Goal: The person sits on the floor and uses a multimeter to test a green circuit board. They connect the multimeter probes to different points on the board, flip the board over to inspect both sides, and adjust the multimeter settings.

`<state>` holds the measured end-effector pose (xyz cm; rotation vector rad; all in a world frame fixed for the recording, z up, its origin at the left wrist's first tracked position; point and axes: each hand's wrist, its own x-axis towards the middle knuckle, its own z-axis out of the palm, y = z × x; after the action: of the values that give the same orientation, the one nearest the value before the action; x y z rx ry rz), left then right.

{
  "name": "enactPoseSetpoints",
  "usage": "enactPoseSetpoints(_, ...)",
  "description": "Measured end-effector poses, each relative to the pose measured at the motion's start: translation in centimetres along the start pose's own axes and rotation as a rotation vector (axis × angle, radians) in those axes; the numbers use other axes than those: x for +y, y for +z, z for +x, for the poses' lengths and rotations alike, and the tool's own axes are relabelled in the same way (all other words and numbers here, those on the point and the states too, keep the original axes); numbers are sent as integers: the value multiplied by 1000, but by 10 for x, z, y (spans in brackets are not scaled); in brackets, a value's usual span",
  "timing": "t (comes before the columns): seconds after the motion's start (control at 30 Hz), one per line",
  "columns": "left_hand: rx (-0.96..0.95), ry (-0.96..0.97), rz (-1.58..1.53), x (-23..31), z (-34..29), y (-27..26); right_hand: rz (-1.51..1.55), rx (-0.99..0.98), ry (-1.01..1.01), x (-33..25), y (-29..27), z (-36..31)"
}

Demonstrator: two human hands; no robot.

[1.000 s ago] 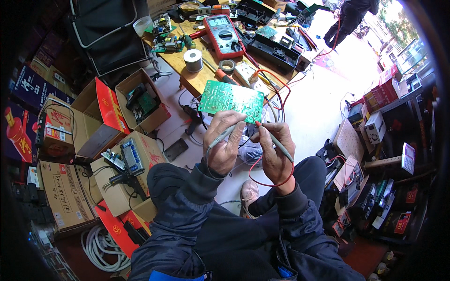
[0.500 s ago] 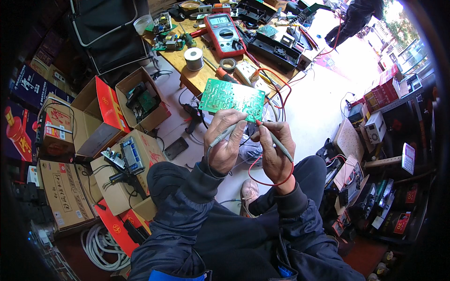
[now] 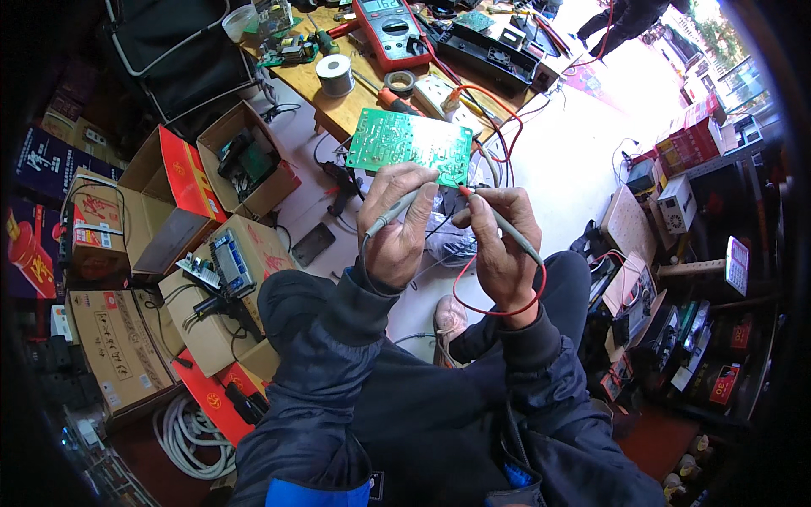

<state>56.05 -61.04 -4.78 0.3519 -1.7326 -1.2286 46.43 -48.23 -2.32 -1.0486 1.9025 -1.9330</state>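
The left hand (image 3: 395,232) is clenched around a grey probe (image 3: 397,209), its grip pinching the shaft between thumb and fingers so the tip points up toward the green circuit board (image 3: 409,144). The right hand (image 3: 503,245) grasps a second probe (image 3: 505,226) the same way, with its red tip at the board's lower right corner. A red wire (image 3: 473,306) loops from this probe down around the right wrist. The board lies tilted at the near edge of the wooden surface (image 3: 334,95), just above both hands and partly overhanging the floor.

Behind the board the surface is crowded: a red meter (image 3: 390,30), a spool of solder (image 3: 335,75), a roll of black tape (image 3: 400,83), a white power strip (image 3: 435,91) and a black box (image 3: 492,52), with red leads trailing across them. To the left, open cardboard boxes (image 3: 198,203) full of parts stand on the floor. A white coiled cable (image 3: 190,435) lies lower left. To the right, more boxes and devices (image 3: 676,198) line the pale floor. The person's dark sleeves and knees fill the lower middle.
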Motion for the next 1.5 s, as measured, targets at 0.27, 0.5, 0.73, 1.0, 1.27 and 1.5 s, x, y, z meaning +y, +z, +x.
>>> enactPoseSetpoints(0.27,-28,-2,26,0,-1,-1,18,2,0,2,4,1)
enactPoseSetpoints(0.5,-28,-17,7,0,-1,-1,9,-9,14,3,5,3)
enactPoseSetpoints(0.73,-16,-27,-23,-2,-1,-1,8,-9,13,3,6,3)
enactPoseSetpoints(1.0,-24,-19,-7,-2,-1,-1,0,-14,3,6,6,4)
enactPoseSetpoints(1.27,-29,-13,19,-2,-1,0,5,-6,-2,7,6,3)
enactPoseSetpoints(1.5,-30,-10,29,-1,-1,0,10,-5,-5,7,8,4)
